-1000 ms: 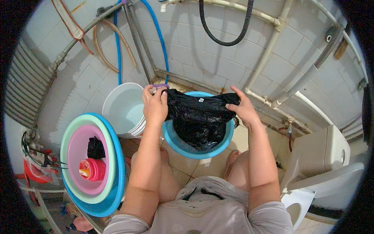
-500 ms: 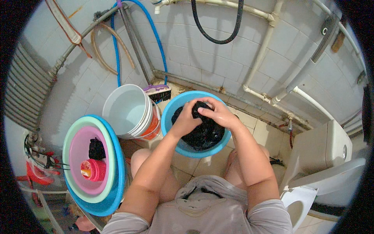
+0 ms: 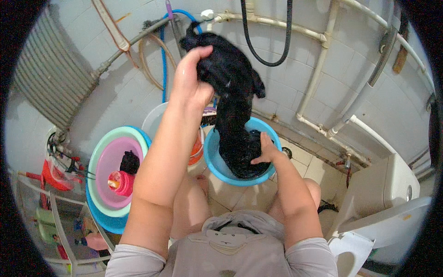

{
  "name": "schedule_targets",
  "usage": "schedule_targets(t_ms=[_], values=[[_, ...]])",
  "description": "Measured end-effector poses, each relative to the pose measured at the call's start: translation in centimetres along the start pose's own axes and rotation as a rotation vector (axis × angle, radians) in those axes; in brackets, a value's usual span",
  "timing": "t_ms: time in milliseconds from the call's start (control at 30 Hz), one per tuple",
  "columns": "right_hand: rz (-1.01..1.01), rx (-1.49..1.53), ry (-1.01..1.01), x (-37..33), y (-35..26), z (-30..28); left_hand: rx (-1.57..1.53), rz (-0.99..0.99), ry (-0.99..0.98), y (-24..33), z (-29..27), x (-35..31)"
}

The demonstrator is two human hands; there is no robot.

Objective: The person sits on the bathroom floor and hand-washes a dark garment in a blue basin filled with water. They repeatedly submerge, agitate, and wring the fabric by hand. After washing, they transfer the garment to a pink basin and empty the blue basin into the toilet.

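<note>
A wet black garment (image 3: 228,69) hangs stretched upward out of a light blue basin (image 3: 213,161) between my knees. My left hand (image 3: 191,78) is raised high and closed round the upper part of the cloth, its thumb lying across it. The lower end stays bunched in the basin. At the basin's right side, my right hand (image 3: 268,150) rests against the bunched cloth with thumb and fingers apart. What kind of garment it is, I cannot tell.
To the left, nested green and pink basins (image 3: 104,194) hold a pink open jar (image 3: 121,183) and a small black cloth (image 3: 130,162). Behind my left forearm stands a white bucket (image 3: 154,117), partly hidden. A toilet (image 3: 383,194) is at right; pipes and a black hose (image 3: 266,61) line the wall.
My left hand has lifted one end of the black garment up from the basin, toward the wall. My right hand has let go of the bunched cloth and spread its fingers lower in the basin.
</note>
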State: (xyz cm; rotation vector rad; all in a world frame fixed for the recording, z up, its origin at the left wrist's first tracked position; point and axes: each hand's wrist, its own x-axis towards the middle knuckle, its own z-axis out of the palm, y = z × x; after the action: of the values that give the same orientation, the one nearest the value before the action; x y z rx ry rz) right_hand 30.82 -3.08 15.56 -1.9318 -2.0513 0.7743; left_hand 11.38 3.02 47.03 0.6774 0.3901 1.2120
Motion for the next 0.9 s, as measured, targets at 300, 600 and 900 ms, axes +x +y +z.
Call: schedule_targets(t_ms=[300, 600, 900], values=[[-0.235, 0.491, 0.056, 4.2, -4.1, 5.1, -0.145, 0.101, -0.191, 4.5, 8.1, -2.9], [0.217, 0.952, -0.028, 2.1, -2.8, 4.1, -0.118, 0.249, 0.055, 8.5, -2.3, -2.9], [0.070, 1.332, 0.099, -1.6, -9.8, -15.0, 0.178, -0.140, 0.219, -3.0, -17.2, -5.0]])
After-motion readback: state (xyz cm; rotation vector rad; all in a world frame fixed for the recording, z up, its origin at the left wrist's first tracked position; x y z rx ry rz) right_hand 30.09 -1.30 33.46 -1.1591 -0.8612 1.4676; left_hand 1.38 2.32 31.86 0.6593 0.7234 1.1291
